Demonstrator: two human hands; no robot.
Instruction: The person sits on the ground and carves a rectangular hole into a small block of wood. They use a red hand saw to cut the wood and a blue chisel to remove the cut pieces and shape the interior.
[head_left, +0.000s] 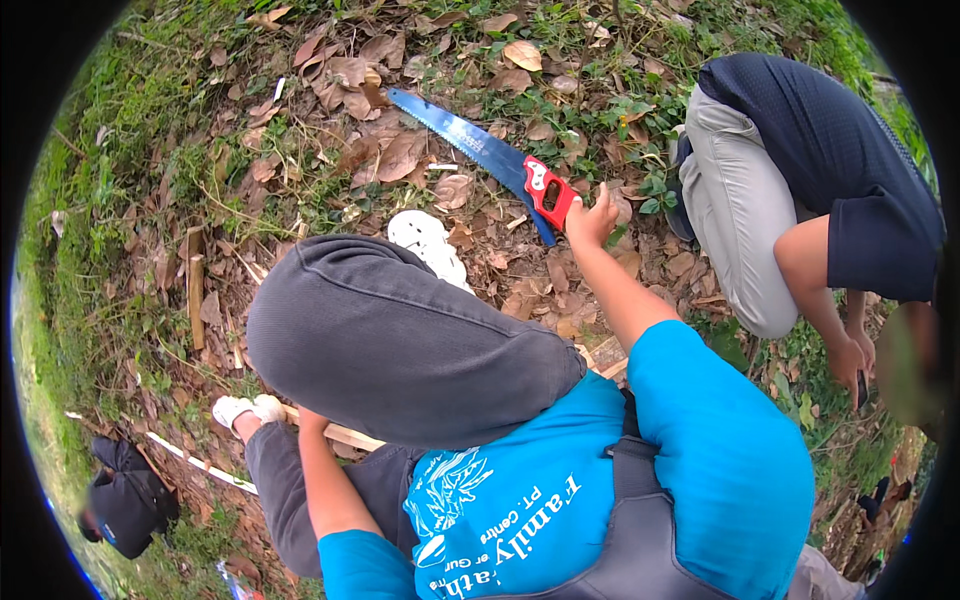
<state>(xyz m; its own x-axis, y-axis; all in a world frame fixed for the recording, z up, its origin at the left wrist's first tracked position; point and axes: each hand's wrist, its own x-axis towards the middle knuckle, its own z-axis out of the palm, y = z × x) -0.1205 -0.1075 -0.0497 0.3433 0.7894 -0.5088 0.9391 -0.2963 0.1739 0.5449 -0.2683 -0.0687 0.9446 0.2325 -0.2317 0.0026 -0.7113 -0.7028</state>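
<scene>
A pruning saw with a curved blue toothed blade and a red handle extends over the leaf-covered ground ahead of me. My right hand is closed on the rear edge of its red handle, and the blade points away to the far left. A narrow blue piece shows below the handle; I cannot tell what it is. My left hand is low beside my bent knee, with its fingers hidden behind my trouser leg. Next to it lies a pale wooden strip, partly covered by my legs.
A person in dark top and light trousers crouches close on my right, a small dark object in hand. Another person in black is at the far left. My white clog stands near the saw. A stick and white strip lie left.
</scene>
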